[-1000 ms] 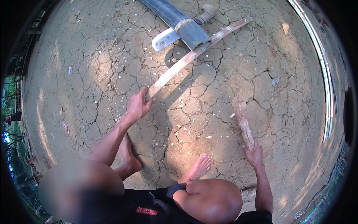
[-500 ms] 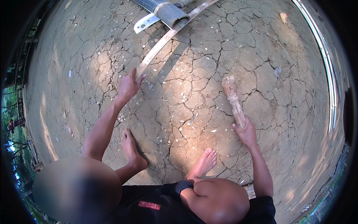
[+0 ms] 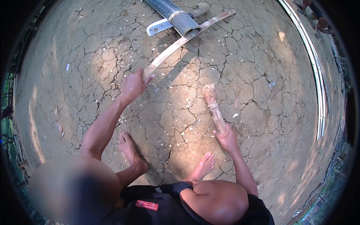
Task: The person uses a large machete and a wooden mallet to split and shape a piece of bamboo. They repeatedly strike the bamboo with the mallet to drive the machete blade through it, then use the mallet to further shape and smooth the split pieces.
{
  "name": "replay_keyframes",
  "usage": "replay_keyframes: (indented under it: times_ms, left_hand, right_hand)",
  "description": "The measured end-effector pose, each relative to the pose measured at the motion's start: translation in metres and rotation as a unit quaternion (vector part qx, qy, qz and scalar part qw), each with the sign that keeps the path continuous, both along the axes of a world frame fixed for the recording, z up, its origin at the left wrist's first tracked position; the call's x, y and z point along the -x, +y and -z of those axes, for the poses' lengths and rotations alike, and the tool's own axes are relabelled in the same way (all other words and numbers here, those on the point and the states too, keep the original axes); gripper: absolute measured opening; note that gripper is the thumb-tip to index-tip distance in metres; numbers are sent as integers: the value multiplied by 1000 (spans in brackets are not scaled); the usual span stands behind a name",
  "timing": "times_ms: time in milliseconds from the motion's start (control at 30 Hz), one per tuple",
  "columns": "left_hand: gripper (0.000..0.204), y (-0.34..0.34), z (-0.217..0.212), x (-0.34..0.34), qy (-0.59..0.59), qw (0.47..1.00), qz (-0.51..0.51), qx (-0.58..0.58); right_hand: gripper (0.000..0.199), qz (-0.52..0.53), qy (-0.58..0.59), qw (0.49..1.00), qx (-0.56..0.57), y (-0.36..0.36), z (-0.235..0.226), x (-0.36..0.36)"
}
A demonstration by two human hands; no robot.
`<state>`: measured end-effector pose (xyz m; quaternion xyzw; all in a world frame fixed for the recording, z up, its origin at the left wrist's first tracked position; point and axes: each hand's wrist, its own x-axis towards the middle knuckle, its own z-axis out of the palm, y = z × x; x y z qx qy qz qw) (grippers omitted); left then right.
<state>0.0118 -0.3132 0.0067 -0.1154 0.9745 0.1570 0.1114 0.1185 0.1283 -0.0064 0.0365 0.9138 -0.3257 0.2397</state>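
Note:
My left hand [image 3: 134, 85] is closed around the near end of a long, flat, slightly curved strip of pale wood or bamboo [image 3: 165, 54]. The strip slants away to the far right, passing by the open end of a dark grey tube [image 3: 182, 20] that looks like bamboo. Under the tube lies a flat metal blade [image 3: 159, 27] with holes, sticking out to the left. A stubby brown handle-like piece [image 3: 200, 10] shows on the tube's other side. My right hand [image 3: 226, 138] grips the narrow end of a rough wooden club [image 3: 213, 103], its thicker head pointing away from me.
Dry, cracked earth [image 3: 255, 108] with scattered pale chips surrounds my bare feet [image 3: 131, 152]. Long pale poles [image 3: 313, 63] run along the right side. A dry leaf [image 3: 281, 36] lies at the far right. A blurred rounded shape [image 3: 75, 189] covers the lower left.
My right hand has moved left with the club, closer to the strip. My left hand keeps its hold on the strip's near end. The view has shifted slightly.

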Motion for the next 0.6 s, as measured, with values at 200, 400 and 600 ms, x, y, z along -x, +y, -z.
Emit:
replay_keyframes:
  times_ms: [200, 400, 600]
  left_hand:
    - [52, -24, 11, 0, -3, 996, 73, -56]
    - [58, -43, 15, -12, -46, 986, 74, -139]
    - [55, -58, 17, -67, -92, 960, 15, -264]
  right_hand:
    - [59, -25, 35, 999, 6, -36, -20, 16]
    - [48, 60, -121, 989, 62, -49, -80, 54]
    - [50, 56, -24, 998, -10, -46, -95, 38]
